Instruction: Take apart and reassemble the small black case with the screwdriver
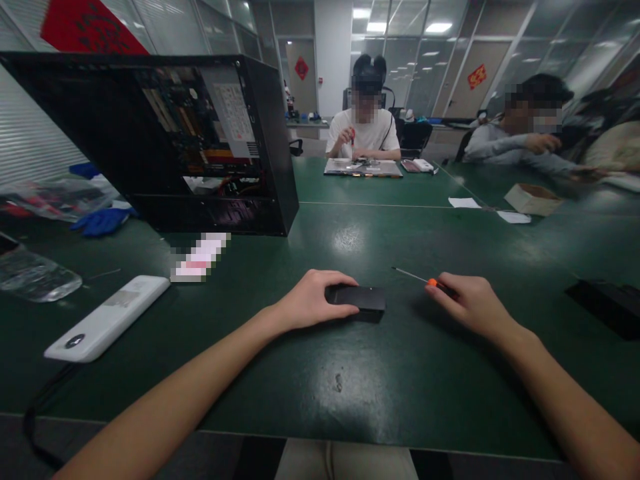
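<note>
My left hand (320, 299) is closed around the near-left end of a small black box (369, 301), thumb on the near side and fingers on the far side. The box lies on the green table (280, 400). To its right, my right hand (467, 303) grips a screwdriver (415, 275) with an orange-and-black handle. Its thin metal shaft points left and away from me, and the tip is apart from the box. Most of the handle is hidden inside my fingers.
An open black computer case (273, 147) stands at the far left. Before it lie a white power bank-like device (113, 320), a clear plastic bottle (37, 273) and blue gloves (103, 222). A black object (607, 303) sits at right, a cardboard box (534, 199) farther back. Co-workers sit opposite.
</note>
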Motion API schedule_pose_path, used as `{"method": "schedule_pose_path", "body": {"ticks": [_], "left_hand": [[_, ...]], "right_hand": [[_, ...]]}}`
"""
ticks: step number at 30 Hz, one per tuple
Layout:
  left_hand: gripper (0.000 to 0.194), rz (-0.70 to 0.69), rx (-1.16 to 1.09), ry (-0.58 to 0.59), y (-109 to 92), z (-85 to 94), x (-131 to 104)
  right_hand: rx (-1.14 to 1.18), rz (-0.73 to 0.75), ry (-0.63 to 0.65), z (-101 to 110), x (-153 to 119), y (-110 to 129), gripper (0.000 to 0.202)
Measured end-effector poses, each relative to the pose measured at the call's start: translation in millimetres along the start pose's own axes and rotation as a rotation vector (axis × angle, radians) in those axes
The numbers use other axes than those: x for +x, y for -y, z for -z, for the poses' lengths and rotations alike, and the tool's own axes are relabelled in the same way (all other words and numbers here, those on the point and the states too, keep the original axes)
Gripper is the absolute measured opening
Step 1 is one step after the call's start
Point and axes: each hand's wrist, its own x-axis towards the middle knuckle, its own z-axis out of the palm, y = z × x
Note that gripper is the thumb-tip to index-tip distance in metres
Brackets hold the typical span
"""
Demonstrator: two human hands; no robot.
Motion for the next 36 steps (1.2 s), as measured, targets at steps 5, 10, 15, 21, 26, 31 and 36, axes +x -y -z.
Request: {"method": "schedule_pose_path", "body": {"ticks": [5,10,15,21,26,31,36], "left_hand": [[0.039,-0.015,0.034,-0.004,-0.5,-2.0,0.4],[0.038,-0.049,0.06,-0.002,2.3,-4.4,0.5],[0.038,-0.089,0.048,0.003,2.7,-5.3,0.9],[0.04,-0.041,0.076,0.014,4.5,4.7,0.2],[0.04,-0.03,0.069,0.045,8.3,16.4,-0.8],[0.027,-0.012,-0.044,-0.012,9.0,14.3,1.5],[0.033,0.101,-0.196,-0.052,12.1,4.4,4.9]], "right_hand": [[0.275,-0.039,-0.012,-16.1,11.9,39.5,0.034],[0.365,-0.022,0.137,-33.1,21.9,69.5,0.067],[0.396,-0.119,0.127,-36.9,23.5,74.0,0.041],[0.448,-0.121,0.1,-39.2,20.4,71.7,0.038],[0.458,-0.128,0.069,-39.9,18.6,73.5,0.039],[0.465,-0.147,0.028,-39.3,25.2,76.2,0.032],[0.474,-0.212,-0.053,-42.7,38.7,75.8,0.042]]}}
